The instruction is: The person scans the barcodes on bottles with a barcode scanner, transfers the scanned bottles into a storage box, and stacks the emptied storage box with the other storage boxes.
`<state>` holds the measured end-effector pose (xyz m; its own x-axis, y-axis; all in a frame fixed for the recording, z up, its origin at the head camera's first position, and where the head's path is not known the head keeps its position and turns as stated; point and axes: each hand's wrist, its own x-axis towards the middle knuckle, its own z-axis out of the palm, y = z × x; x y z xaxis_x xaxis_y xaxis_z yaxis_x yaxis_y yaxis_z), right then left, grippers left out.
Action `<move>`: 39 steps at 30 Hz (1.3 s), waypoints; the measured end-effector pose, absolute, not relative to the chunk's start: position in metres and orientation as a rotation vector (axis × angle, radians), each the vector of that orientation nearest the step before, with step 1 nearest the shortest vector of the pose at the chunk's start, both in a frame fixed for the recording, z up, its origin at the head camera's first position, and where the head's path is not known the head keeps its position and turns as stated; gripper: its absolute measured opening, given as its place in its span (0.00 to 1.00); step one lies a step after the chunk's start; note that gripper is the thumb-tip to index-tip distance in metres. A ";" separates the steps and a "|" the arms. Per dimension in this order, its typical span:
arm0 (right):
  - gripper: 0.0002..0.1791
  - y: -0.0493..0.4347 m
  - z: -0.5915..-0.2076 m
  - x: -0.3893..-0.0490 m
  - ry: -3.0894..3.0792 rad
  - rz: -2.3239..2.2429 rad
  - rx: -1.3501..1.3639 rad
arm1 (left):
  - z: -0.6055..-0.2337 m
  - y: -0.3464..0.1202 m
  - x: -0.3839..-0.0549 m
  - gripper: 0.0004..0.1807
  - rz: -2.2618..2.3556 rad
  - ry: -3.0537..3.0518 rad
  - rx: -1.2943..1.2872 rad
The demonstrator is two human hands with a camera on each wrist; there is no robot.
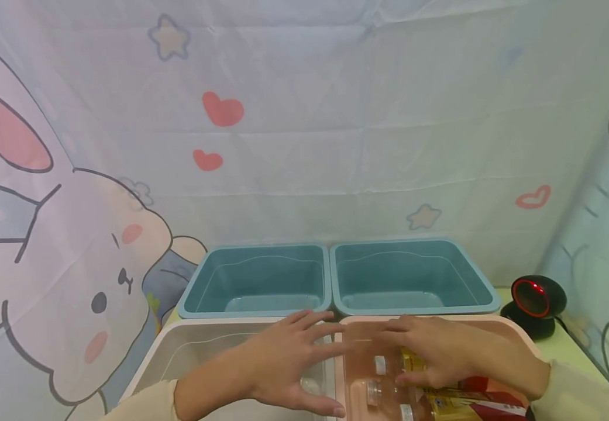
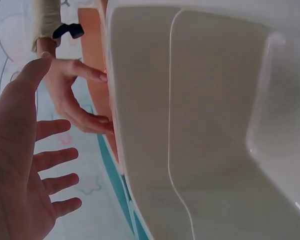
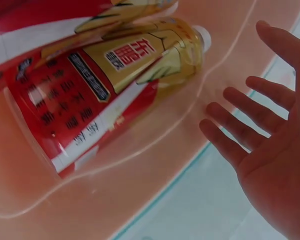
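My left hand (image 1: 288, 363) is spread over the right part of a white bin (image 1: 220, 321), fingers extended with nothing in them. The left wrist view shows its palm outside the bin's wall (image 2: 140, 100). To the right, my right hand (image 1: 436, 351) hovers over a peach-coloured bin (image 1: 472, 318), overlapping the drink bottles inside. Those bottles (image 1: 448, 407) lie on their sides with white caps towards the left. Up close, one bottle (image 3: 125, 90) has a red and gold label; the fingers of my right hand are apart from it, loosely extended and holding nothing.
Two teal bins, one at the left (image 1: 262, 248) and one at the right (image 1: 404, 242), stand side by side behind the front bins. A black round device (image 1: 538, 304) with a red-lit ring sits at the right on the pale green table (image 1: 573, 356). A printed cloth (image 1: 304, 146) hangs behind.
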<state>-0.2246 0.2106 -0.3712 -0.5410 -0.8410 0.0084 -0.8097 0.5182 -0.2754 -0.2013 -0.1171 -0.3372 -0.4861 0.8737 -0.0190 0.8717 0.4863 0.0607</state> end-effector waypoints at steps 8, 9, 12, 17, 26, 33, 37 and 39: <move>0.33 0.209 -0.387 -0.229 2.551 -0.387 -1.555 | -0.344 -0.104 -0.188 0.33 -0.119 2.499 1.774; 0.32 0.209 -0.388 -0.230 2.550 -0.376 -1.585 | -0.346 -0.102 -0.187 0.32 -0.145 2.490 1.802; 0.31 0.208 -0.392 -0.231 2.538 -0.384 -1.629 | -0.351 -0.096 -0.185 0.26 -0.234 2.460 1.900; 0.26 0.205 -0.396 -0.231 2.506 -0.422 -1.558 | -0.359 -0.088 -0.181 0.17 -0.262 2.391 2.016; 0.20 0.199 -0.401 -0.226 2.689 -0.204 -1.372 | -0.375 -0.080 -0.177 0.14 -0.312 2.307 2.053; 0.14 0.194 -0.407 -0.223 2.766 -0.049 -1.398 | -0.382 -0.078 -0.179 0.14 -0.204 2.267 2.013; 0.17 0.195 -0.411 -0.223 2.801 0.045 -1.478 | -0.384 -0.078 -0.178 0.13 -0.263 2.270 2.058; 0.16 0.195 -0.412 -0.223 2.811 0.063 -1.500 | -0.385 -0.077 -0.177 0.13 -0.284 2.274 2.068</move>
<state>-0.2228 0.1949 -0.4122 -0.5560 -0.8309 0.0215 -0.8291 0.5562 0.0561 -0.1771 -0.0773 -0.3853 -0.1015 0.9813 -0.1636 0.9914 0.0861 -0.0988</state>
